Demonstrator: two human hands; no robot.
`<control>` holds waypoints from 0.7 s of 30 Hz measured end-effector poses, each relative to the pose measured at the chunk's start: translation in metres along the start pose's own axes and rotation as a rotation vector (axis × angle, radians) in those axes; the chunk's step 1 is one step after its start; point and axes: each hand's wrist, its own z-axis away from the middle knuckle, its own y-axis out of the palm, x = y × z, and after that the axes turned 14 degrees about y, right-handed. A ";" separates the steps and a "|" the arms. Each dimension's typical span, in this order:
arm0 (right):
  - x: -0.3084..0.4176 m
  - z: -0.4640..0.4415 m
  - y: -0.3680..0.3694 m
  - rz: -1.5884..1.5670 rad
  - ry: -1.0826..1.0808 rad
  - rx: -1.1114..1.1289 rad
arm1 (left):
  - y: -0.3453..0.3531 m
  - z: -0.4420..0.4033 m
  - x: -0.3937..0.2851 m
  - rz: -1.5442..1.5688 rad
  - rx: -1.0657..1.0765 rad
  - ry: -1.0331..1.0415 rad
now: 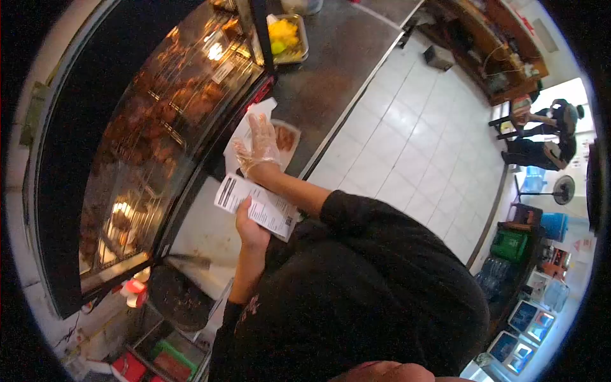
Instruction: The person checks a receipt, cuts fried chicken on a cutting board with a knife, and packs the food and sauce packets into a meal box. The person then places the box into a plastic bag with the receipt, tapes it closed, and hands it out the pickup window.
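Note:
My left hand [250, 230] is bare and closed round the near edge of a white printed slip [258, 205], its thumb lying on top of the print. Just beyond it, my right hand [259, 145] wears a clear plastic glove, and its fingers are spread. That hand lies over a white paper box or wrapper [240, 137] on the dark counter, hiding part of it. On the right side of the glove, brown food [287, 137] shows inside the white packaging. Whether the gloved palm presses on the packaging I cannot tell.
A lit glass food warmer [172, 121] with browned food stands to the left. A metal tray [289, 41] of yellow and green food sits on the dark counter [344, 44]. Below lies a pale board [210, 229]. Tiled floor [407, 127] and people [554, 134] are at right.

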 end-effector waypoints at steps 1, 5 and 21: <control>0.007 0.007 0.001 -0.027 -0.021 0.050 | 0.010 -0.001 -0.004 0.032 -0.050 0.021; 0.026 0.047 0.024 -0.225 -0.038 0.531 | -0.028 -0.002 -0.038 0.060 -0.199 0.120; -0.064 0.003 -0.033 0.255 -0.219 0.220 | -0.266 0.018 -0.161 -1.261 -0.209 -0.143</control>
